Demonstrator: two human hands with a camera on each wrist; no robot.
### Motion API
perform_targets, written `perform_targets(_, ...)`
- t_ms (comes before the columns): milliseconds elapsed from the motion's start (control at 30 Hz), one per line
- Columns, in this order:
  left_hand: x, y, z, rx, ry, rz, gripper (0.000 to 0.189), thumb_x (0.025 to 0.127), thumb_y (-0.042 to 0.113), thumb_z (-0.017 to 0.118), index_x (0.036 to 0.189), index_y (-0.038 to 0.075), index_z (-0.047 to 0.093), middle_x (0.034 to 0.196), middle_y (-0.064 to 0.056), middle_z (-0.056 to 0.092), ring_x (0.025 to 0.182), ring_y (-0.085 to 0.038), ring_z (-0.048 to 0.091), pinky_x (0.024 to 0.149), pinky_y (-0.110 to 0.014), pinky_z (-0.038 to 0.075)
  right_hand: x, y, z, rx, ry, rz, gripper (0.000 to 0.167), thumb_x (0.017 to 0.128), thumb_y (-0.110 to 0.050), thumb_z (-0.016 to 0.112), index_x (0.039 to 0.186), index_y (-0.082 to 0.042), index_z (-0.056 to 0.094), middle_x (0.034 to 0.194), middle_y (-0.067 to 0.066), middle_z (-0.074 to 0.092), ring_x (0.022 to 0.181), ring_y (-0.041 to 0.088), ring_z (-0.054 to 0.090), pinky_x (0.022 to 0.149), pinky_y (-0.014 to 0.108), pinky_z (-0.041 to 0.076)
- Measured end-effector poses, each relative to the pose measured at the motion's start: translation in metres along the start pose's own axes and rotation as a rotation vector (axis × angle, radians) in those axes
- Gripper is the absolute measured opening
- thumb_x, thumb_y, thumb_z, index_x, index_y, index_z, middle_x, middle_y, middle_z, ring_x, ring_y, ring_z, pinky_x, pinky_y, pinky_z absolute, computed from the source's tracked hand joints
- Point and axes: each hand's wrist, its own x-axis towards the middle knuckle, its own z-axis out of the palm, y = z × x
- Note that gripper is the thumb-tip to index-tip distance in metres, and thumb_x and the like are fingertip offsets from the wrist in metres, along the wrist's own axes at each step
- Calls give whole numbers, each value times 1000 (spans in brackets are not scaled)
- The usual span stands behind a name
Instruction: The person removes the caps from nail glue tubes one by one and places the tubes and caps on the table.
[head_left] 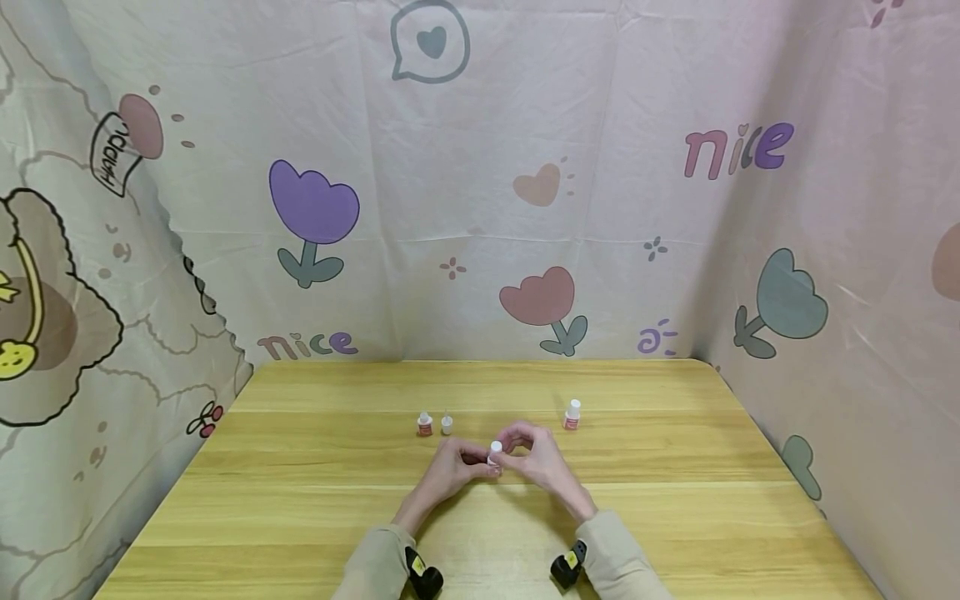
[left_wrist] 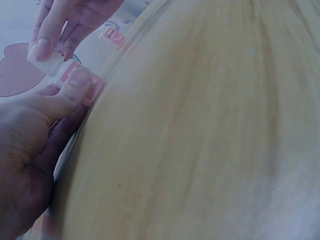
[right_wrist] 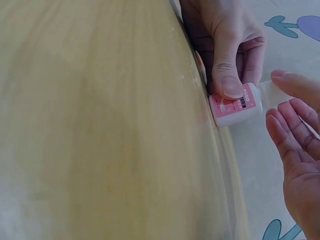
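Note:
A small white bottle [right_wrist: 235,107] with a pink label stands on the table between the two hands. My left hand [head_left: 448,471] holds its body, thumb across the label in both wrist views. At the top, my right hand [head_left: 546,460] pinches the white cap [left_wrist: 46,62] between thumb and fingers. The cap sits at the bottle's neck. Farther back to the left is another small bottle [head_left: 424,426], uncapped, and beside it a white cap [head_left: 447,426] with a thin stem pointing up. A third bottle [head_left: 572,415], capped, stands behind the right hand.
The wooden table [head_left: 300,500] ends at a patterned cloth [head_left: 450,292] hanging behind it, with more cloth at both sides. Black wrist cameras [head_left: 425,575] are worn at both sleeves.

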Motion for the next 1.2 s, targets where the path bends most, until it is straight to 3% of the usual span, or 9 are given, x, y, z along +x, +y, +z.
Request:
perform_targets(133, 0, 0, 0, -3, -5, -18, 15, 82, 12, 82, 96, 8, 81, 89, -9, 80, 76, 1, 68, 70, -17, 55, 0, 0, 0, -4, 6, 5, 19, 83, -10, 82, 97, -4, 70, 92, 13, 72, 81, 3, 64, 83, 36, 59)
perform_targets(500, 0, 0, 0, 4, -1, -8, 13, 82, 14, 82, 95, 9, 81, 89, -8, 80, 77, -1, 70, 71, -18, 56, 1, 2, 0, 35, -29, -76, 18, 83, -1, 79, 100, 0, 71, 99, 19, 71, 86, 8, 67, 91, 37, 59)
perform_targets(867, 0, 1, -1, 15, 7, -10, 14, 82, 19, 83, 94, 12, 82, 88, -7, 80, 75, 0, 67, 69, -17, 54, 0, 0, -1, 1, -4, -3, 22, 82, -9, 82, 100, -4, 70, 95, 14, 73, 84, 4, 65, 86, 35, 58)
perform_targets(1200, 0, 2, 0, 14, 3, -28, 15, 82, 19, 84, 95, 12, 82, 88, -6, 80, 75, 1, 68, 70, -17, 54, 0, 2, -1, 20, -19, -31, 21, 82, -5, 81, 100, -3, 71, 97, 16, 73, 86, 6, 66, 89, 33, 58)
